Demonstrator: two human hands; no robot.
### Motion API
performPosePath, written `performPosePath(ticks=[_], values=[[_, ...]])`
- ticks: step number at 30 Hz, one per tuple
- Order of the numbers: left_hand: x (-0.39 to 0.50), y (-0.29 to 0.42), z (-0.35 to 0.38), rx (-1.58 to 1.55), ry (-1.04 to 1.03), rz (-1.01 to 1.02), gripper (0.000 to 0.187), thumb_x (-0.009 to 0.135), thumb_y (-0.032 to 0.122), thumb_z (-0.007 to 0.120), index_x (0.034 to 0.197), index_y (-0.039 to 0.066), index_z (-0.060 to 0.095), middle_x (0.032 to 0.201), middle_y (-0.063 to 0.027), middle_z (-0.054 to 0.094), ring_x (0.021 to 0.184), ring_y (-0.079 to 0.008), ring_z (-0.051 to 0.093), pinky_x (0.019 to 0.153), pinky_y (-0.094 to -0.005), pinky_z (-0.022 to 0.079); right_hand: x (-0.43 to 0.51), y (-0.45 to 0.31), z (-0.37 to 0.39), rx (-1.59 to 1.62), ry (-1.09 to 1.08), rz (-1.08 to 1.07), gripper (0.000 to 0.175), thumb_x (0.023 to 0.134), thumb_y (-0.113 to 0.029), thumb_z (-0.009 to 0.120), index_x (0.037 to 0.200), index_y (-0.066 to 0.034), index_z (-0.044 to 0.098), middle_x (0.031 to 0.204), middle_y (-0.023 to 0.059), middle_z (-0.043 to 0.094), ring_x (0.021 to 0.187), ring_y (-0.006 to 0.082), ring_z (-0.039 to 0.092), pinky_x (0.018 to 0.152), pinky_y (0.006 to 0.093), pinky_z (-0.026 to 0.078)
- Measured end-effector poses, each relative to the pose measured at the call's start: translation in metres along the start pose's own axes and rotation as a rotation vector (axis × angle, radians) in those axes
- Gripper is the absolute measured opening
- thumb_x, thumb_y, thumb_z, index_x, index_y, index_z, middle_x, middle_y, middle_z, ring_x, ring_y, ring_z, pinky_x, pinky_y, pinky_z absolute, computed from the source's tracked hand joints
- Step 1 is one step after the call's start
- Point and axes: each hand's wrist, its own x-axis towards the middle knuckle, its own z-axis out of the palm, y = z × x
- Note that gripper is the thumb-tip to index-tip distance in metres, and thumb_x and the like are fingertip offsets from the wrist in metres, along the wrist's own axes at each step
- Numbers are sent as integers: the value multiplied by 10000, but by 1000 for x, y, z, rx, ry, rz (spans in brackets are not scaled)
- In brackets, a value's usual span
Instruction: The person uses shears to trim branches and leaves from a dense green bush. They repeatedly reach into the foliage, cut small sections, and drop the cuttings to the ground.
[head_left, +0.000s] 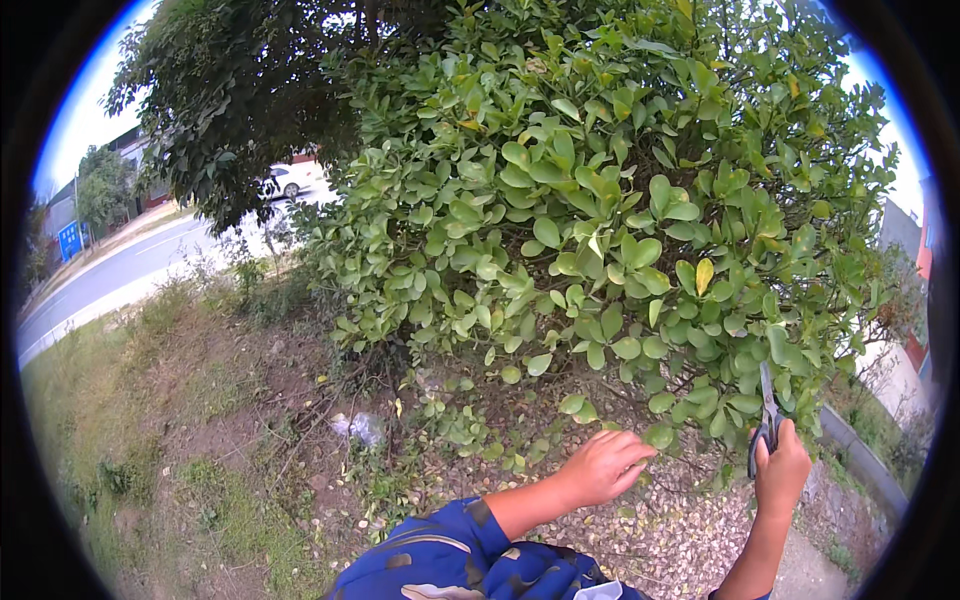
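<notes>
A leafy green bush (525, 247) with rounded leaves, a few of them yellow, spreads in front of me. My right hand (781, 465) grips a pair of scissors (768, 412) by their dark handles, blades pointing up against the leaves at the bush's lower right. The blades look nearly together. At the bush's lower edge, my left hand (609, 466) is stretched out with its fingers loosely bent, close to a round green leaf (659, 436). Whether the fingertips touch that leaf is unclear. Nothing is seen within the left hand.
Fallen leaves (660, 532) cover the ground below the bush. Crumpled clear plastic (366, 427) lies on the soil to the left. A concrete kerb (862, 457) runs at the right. Beyond the grass are a road (150, 251) and a white car (289, 181).
</notes>
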Motion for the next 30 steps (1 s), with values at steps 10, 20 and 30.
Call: performPosePath(ticks=[10,20,30], values=[[-11,3,-6,-7,22,-40,272,804,109,668,1073,79,638,912,-89,594,867,-296,597,785,-410,484,-85,-18,29,1263,-172,183,468,916,-492,592,930,-36,491,686,0,443,593,98,451,524,252,363],[-29,4,-17,78,13,-23,342,729,74,710,1068,115,681,886,-69,611,806,-269,608,719,-384,493,-148,-33,26,1556,-823,356,449,933,-453,584,955,-7,533,733,45,526,623,129,553,565,256,462],[-38,4,-27,131,44,-6,310,688,18,725,984,106,693,839,-75,603,732,-268,595,660,-376,478,-170,-40,54,1814,-1298,429,441,989,-457,458,1017,-29,563,770,26,572,655,129,590,590,242,415]])
